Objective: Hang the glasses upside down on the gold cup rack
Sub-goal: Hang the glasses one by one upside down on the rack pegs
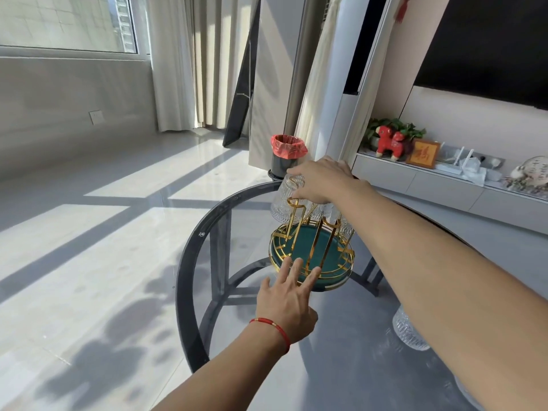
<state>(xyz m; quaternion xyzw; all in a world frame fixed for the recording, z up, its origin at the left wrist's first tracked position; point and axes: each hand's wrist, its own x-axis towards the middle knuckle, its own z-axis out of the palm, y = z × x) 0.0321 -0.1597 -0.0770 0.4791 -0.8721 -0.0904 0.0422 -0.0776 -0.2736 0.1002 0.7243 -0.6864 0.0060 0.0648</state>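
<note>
The gold cup rack [311, 247] with a green tray base stands on the round glass table [189, 262]. My right hand [323, 180] grips the base of a ribbed clear glass [284, 203], held upside down over a gold prong at the rack's far left. More clear glasses [332, 213] hang inverted on the rack under my right forearm. My left hand [287, 298], fingers spread, touches the near rim of the rack's tray. Another ribbed glass [409, 330] stands on the table at the right, partly hidden by my right arm.
A black bin with a red bag [287, 152] stands on the floor behind the table. A low white cabinet [444, 185] with a red toy, a framed picture and a plant runs along the right wall. Tiled floor lies to the left.
</note>
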